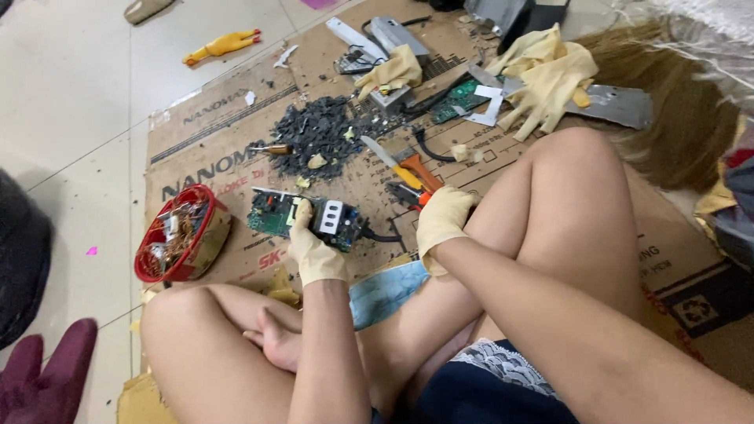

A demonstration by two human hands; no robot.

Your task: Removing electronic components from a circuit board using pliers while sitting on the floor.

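Person sits cross-legged on flattened cardboard [236,133], both hands in pale yellow rubber gloves.

Left hand [312,243] is closed on the near edge of a green circuit board [310,216], thumb on top, fingers underneath. Board is held roughly flat just above the cardboard, black components on its right half, a black cable trailing off toward the right hand.

Right hand [441,224] is curled around the handles of orange-handled pliers [420,184]. Grip looks closed, but the glove hides most of the handle. Pliers' head points away from the person, up and left of that grip.

Just beyond the right hand: a yellow-handled knife [391,162] flat on the cardboard, close beside the pliers.

Beyond the left-hand grip: a pile of dark broken fragments [318,137], with a screwdriver [271,148] lying at its left edge.

Left of the board, well apart from the grip: a red basket [182,234] tipped on its side, holding copper wire and small parts.

Far side, past the right hand: a loose pair of yellow gloves [546,74] lying over metal scrap, another green board [459,98] beside them.

A rubber chicken toy [222,45] lies off the cardboard on the tile floor, far left.
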